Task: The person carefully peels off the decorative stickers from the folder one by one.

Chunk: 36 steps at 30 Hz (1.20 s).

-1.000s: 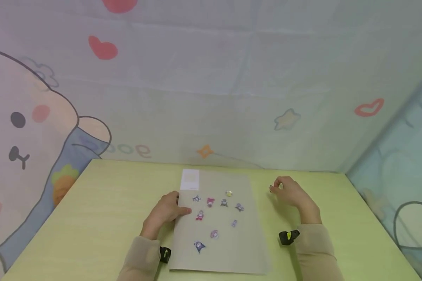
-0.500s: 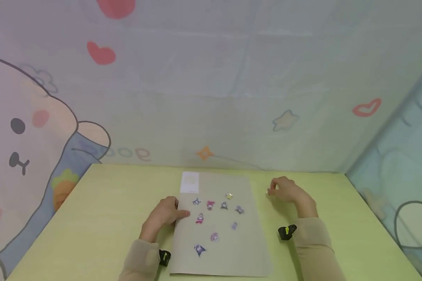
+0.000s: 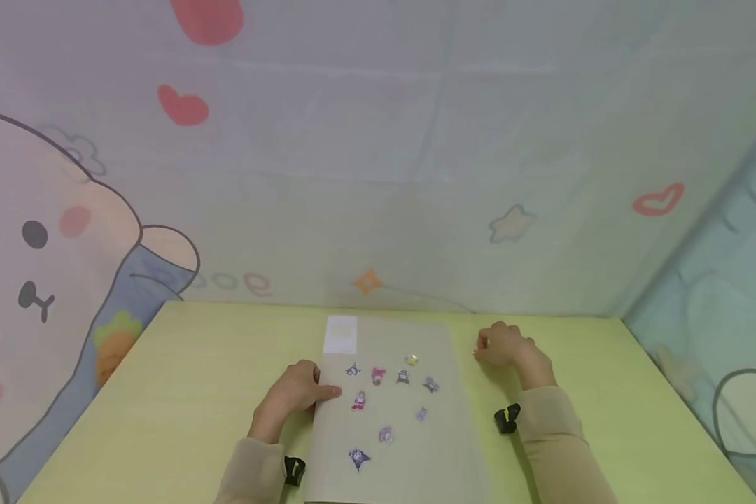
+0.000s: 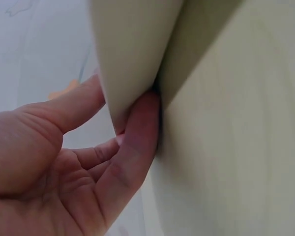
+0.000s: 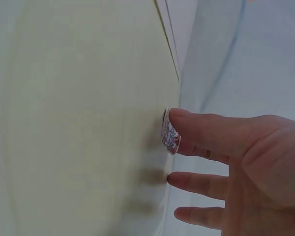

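A large beige sheet (image 3: 409, 462) lies on the table, with several small cartoon stickers spread over it, such as a dark purple one (image 3: 358, 458), a pink one (image 3: 378, 376) and a yellow one (image 3: 412, 360). My left hand (image 3: 296, 388) grips its left edge. In the left wrist view, the thumb (image 4: 83, 101) lies on one face of the raised edge and fingers reach underneath. To the right of the sheet, my right hand (image 3: 502, 346) pinches a small sticker (image 5: 170, 132) with a colourful print between thumb and forefinger, close over the table. Its other fingers are extended.
A white card with a pale square (image 3: 340, 334) is at the sheet's top left corner. The pale yellow-green table (image 3: 214, 371) ends against a printed cloth backdrop (image 3: 378, 175). Black wrist cameras (image 3: 294, 470) sit by both cuffs.
The head view has tilted up a little, so everything sits lower in it. My right hand has moved slightly left and towards me with the sticker. My left hand keeps its grip.
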### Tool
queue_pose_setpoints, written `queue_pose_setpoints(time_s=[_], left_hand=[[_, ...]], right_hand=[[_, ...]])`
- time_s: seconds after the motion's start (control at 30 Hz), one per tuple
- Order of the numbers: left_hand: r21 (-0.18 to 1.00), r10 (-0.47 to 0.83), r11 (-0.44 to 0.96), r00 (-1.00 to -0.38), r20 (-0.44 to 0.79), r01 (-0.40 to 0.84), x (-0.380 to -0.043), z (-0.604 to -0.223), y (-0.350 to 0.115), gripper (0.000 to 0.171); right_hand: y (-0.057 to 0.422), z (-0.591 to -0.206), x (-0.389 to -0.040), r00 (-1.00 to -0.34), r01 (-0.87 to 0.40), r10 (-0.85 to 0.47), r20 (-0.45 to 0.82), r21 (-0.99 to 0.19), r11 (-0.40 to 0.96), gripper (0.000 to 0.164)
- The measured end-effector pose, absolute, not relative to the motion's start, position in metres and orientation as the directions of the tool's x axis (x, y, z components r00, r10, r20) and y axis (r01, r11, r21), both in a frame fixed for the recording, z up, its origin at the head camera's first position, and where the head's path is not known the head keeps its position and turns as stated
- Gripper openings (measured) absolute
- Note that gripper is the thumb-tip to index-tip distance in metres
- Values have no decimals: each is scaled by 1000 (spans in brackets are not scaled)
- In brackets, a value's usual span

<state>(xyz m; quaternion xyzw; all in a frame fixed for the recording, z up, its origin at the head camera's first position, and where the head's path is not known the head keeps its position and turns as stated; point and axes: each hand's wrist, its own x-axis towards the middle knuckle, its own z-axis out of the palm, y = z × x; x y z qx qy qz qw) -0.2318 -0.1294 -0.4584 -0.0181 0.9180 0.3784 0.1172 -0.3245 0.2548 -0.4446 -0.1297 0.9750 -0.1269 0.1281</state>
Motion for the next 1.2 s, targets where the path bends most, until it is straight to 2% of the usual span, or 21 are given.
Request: queue_pose_setpoints(time_s=[0.33, 0.67, 0.8, 1.0, 1.2], left_hand=[[703, 69, 701, -971, -229, -116, -234, -456, -128, 30], [704, 75, 700, -968, -240, -120, -235, -456, -126, 29], [702, 76, 702, -967, -242, -120, -236, -456, -127, 29], [697, 79, 708, -969, -235, -111, -238, -454, -128, 30], [704, 86, 703, -969, -232, -106, -239, -454, -129, 28]], right_hand=[[253, -435, -317, -952, -131, -197, -232, -269, 954, 18], [261, -431, -314, -963, -69, -142, -229, -299, 952, 38], [259, -423, -311, -970, -96, -161, -183, -321, 942, 43], [240, -407, -302, -965, -195, -245, -95, -367, 910, 42], [222, -403, -289, -960, -240, -277, -39, -395, 887, 38]])
